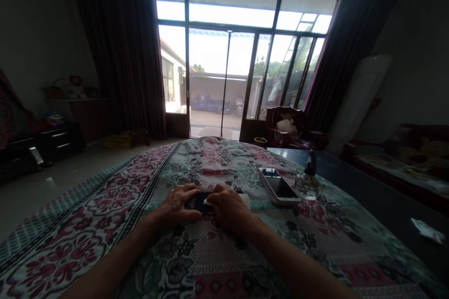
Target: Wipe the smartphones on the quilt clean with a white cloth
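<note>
Left hand [178, 205]: I grip the flat dark phone [199, 202].
Right hand [228, 208]: pressing a white cloth [244, 199] on the phone.
Beside phone: flowered woven bedspread [105, 224].

dark phone [199, 202] mostly hidden btw hands, white cloth [245, 198] half covered, forearms cut off at btm edge

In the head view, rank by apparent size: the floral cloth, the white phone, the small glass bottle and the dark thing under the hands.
1. floral cloth, by far the largest.
2. white phone.
3. small glass bottle.
Unranked: the dark object, mostly hidden between the left hand and right hand.
</note>
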The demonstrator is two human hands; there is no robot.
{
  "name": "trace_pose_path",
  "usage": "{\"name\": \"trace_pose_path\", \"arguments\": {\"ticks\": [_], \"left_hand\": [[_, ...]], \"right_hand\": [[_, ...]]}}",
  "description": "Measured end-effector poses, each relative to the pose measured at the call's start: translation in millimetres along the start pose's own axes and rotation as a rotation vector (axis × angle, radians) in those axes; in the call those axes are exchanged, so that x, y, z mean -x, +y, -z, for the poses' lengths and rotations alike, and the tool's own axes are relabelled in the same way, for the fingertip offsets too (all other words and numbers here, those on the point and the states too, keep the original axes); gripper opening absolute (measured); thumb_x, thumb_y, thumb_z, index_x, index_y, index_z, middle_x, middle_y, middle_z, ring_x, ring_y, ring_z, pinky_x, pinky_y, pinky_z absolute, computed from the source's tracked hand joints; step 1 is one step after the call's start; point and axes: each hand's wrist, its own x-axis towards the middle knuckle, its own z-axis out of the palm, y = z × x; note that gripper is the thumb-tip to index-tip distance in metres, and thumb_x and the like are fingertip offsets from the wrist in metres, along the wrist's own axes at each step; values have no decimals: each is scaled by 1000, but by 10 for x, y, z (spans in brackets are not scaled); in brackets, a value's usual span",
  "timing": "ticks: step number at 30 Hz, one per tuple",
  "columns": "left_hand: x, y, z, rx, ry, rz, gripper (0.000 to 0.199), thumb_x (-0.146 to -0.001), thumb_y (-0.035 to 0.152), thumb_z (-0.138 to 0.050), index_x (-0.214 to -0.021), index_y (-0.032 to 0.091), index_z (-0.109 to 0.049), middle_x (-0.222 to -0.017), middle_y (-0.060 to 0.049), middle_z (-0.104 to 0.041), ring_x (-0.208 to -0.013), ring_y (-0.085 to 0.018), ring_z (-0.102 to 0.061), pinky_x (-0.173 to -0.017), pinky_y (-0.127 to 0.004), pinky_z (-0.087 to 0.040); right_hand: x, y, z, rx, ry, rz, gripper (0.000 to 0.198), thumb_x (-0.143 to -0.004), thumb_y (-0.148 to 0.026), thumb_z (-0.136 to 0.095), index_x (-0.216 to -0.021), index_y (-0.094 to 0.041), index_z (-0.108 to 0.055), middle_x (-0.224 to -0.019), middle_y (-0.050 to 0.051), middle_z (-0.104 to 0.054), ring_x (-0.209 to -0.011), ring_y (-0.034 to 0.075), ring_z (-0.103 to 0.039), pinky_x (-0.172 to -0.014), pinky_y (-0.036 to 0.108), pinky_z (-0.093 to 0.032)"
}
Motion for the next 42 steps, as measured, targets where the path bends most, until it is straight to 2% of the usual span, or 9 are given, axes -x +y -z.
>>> {"name": "trace_pose_path", "arguments": {"ticks": [8, 13, 17, 20, 24, 30, 34, 37, 42], "left_hand": [[14, -21, 103, 57, -99, 3, 70, -71, 48, -70, -135, 24, -54, -150, -7, -41, -139, -31, -33, -115, -41, -27], [3, 5, 116, 35, -137, 9, 69, -71, 44, -70, -136, 24, -53, -151, -7, -40, -139, -31, -32, -115, -42, -26], [10, -3, 96, 35, -112, 19, 71, -72, 50, -68, -136, 25, -53, -151, -7, -40, -139, -31, -32, -115, -43, -26], [18, -12, 93, 25, -107, 8, 70, -72, 52, -67, -136, 27, -53, -151, -7, -41, -139, -32, -33, -114, -45, -27], [25, -12, 112, 37, -129, 11, 72, -71, 47, -68, -137, 24, -52, -152, -7, -39, -140, -31, -31, -115, -43, -25], [26, -13, 123, 45, -142, 13, 72, -71, 48, -69, -137, 26, -51, -153, -6, -38, -141, -31, -30, -116, -43, -26], [26, -29, 100, 53, -111, 12, 69, -71, 48, -69, -135, 28, -54, -152, -5, -40, -140, -31, -31, -115, -44, -27], [26, -38, 71, 47, -98, 16, 69, -70, 46, -68, -134, 25, -55, -150, -7, -42, -140, -31, -33, -114, -44, -29], [33, -27, 15, 2, -53, 35, 77, -67, 49, -70, -138, 25, -51, -151, -7, -42, -140, -34, -33, -114, -45, -29]], "right_hand": [[-403, 22, -177, 84, -39, -98, 24, -88, -18, -50, -92, -20, -73, -94, 7, -62, -84, 17, -56, -75, 28, -39], [-212, -70, -174, 48, -3, 7, 19, -87, -21, -54, -94, -22, -72, -97, 6, -61, -91, 18, -53, -80, 29, -39], [27, -175, -88, -4, 7, 86, 14, -84, -17, -56, -84, -20, -70, -96, 5, -60, -89, 17, -52, -80, 28, -39], [64, -196, -54, -24, -9, 97, 13, -84, -16, -57, -80, -20, -69, -95, 4, -60, -88, 16, -53, -80, 27, -40], [-107, -131, -98, 13, -9, 50, 13, -84, -18, -58, -85, -20, -71, -95, 5, -62, -89, 17, -54, -82, 29, -40], [-353, -62, -208, 74, -25, -65, 21, -89, -21, -52, -92, -21, -73, -94, 7, -62, -87, 18, -55, -75, 29, -40], [-238, -115, -186, 76, -10, 25, 20, -87, -22, -55, -98, -23, -71, -98, 6, -61, -90, 18, -54, -78, 30, -40], [-49, -173, -128, 45, -4, 107, 15, -85, -22, -57, -90, -21, -70, -100, 6, -60, -91, 18, -52, -82, 30, -40], [192, -215, -66, 7, -4, 108, 16, -86, -18, -54, -93, -22, -68, -104, 6, -59, -91, 18, -50, -83, 32, -40]]}}
